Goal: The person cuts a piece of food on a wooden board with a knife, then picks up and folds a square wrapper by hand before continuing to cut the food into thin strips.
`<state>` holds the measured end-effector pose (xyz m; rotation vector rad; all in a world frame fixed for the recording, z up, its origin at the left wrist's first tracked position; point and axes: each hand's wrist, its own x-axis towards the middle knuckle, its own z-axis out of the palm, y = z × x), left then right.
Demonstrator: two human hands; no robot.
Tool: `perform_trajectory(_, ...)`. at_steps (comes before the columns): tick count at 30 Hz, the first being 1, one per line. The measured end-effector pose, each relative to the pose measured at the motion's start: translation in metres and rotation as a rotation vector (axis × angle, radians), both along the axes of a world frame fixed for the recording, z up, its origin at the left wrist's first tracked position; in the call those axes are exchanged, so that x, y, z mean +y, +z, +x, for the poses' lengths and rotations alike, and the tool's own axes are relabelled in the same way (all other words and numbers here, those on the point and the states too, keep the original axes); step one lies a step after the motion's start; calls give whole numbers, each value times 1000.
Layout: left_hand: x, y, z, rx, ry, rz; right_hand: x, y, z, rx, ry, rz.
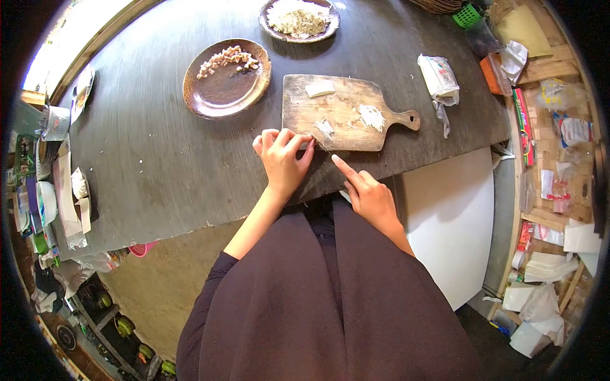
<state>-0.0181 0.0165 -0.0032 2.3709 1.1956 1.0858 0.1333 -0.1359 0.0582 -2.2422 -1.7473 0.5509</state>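
Note:
A wooden cutting board [346,120] with a handle lies near the table's front edge. On it are a white block [319,88], a small pile of thin white strips [325,129] and a larger pile of white strips [372,118]. At the board's lower left corner, my left hand [284,159] is closed with bent fingers; what they grip is hidden. My right hand [370,198] is wrapped round a knife [324,147], index finger stretched along it. The blade points up-left toward my left fingertips, over the board's near edge.
Beyond the board stand a brown plate [225,95] with small chopped pieces and another plate [298,38] heaped with pale shreds. A white plastic packet [438,79] lies right of the board. Boxes and bags line the wooden shelf [549,209] on the right.

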Motion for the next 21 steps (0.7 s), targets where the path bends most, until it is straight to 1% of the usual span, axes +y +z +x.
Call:
perform_trajectory(8, 1, 1, 0, 10, -16, -1, 5, -12, -8, -58, -15, 28)
perform_trajectory(10, 1, 0, 1, 6, -16, 2, 10, -16, -10, -79, -13, 75)
perform_trajectory(12, 1, 0, 1, 4, -12, 13, 11, -15, -11, -71, -25, 59)
perform_trajectory(14, 1, -1, 0, 14, -20, -26, 12, -11, -12, -60, -28, 49)
perform_trajectory(16, 1, -1, 1, 13, -17, -28, 5, -4, -10, -35, -42, -12)
perform_trajectory(21, 0, -1, 1, -1, -10, -26, 1, -3, -1, -42, -53, 0)
